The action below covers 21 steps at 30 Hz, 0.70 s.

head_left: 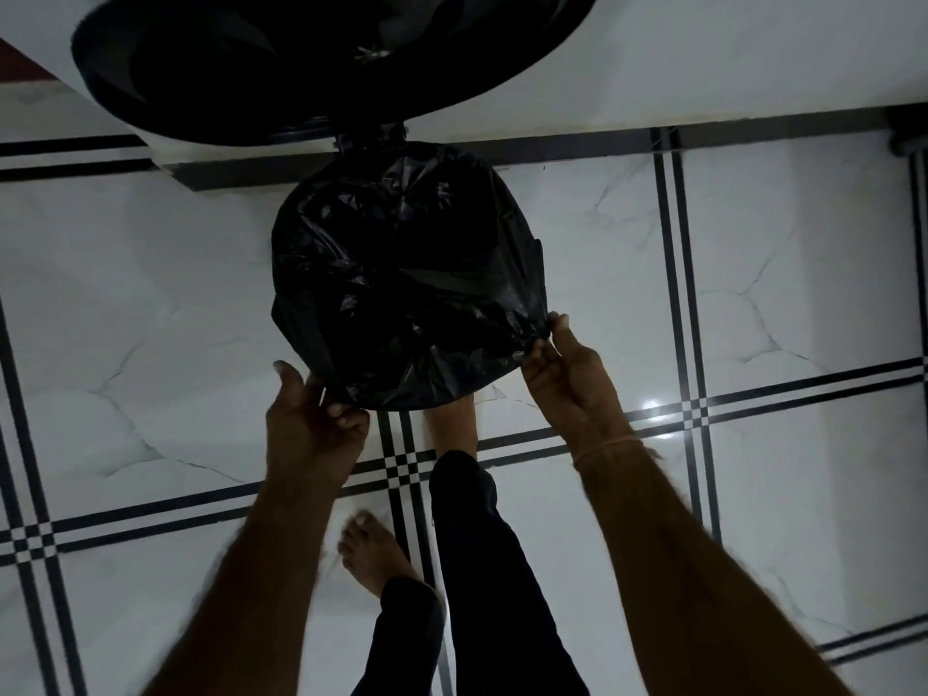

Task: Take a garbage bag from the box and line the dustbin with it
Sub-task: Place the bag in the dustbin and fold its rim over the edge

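Now both hands on garbage bag (407,273)

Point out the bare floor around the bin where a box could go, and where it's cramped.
Bare tile lies left of the bin, beyond the left hand, and right of it, beyond the right hand. It's cramped in front, where both hands grip the bag and the feet stand, and behind, under the raised lid.

Crinkled black plastic garbage bag (407,273) stretched over round dustbin mouth. Left hand (311,424) pinches bag's near-left rim; right hand (567,374) pinches near-right rim. White marble-patterned tiled floor (803,273) below
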{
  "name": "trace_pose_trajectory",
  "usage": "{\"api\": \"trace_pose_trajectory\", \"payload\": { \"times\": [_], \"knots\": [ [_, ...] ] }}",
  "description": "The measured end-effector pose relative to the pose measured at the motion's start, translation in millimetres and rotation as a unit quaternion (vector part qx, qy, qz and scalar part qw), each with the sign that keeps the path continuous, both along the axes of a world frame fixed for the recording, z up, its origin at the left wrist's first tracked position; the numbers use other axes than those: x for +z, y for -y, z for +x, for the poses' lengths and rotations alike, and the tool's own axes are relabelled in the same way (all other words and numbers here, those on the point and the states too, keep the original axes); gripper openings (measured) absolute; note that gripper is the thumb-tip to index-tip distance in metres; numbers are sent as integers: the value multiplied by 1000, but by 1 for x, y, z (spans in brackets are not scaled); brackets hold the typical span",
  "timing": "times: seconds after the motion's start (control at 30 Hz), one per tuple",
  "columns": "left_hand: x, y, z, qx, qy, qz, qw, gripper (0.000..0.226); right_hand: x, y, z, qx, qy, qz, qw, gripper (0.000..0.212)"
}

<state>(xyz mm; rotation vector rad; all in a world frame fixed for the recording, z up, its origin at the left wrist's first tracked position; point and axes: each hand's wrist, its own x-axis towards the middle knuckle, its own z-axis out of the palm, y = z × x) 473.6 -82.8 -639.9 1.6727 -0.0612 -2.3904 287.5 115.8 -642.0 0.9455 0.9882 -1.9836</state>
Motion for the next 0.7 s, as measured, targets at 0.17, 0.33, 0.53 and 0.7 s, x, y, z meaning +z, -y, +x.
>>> {"api": "trace_pose_trajectory", "payload": {
  "times": [0.17,0.33,0.53,0.7],
  "knots": [
    [-1,17,-7,-44,2,-34,998,42,8,6,-11,61,-46,8,997,47],
    [-1,24,-17,-58,88,-40,994,21,8,20,-11,96,-51,21,994,91],
    [-1,25,-25,-101,207,-87,969,14,17,33,-22,160,-66,38,984,91],
    [8,40,-26,-128,241,-163,948,16,30,23,-37,277,-104,298,908,45]
  ]
}}
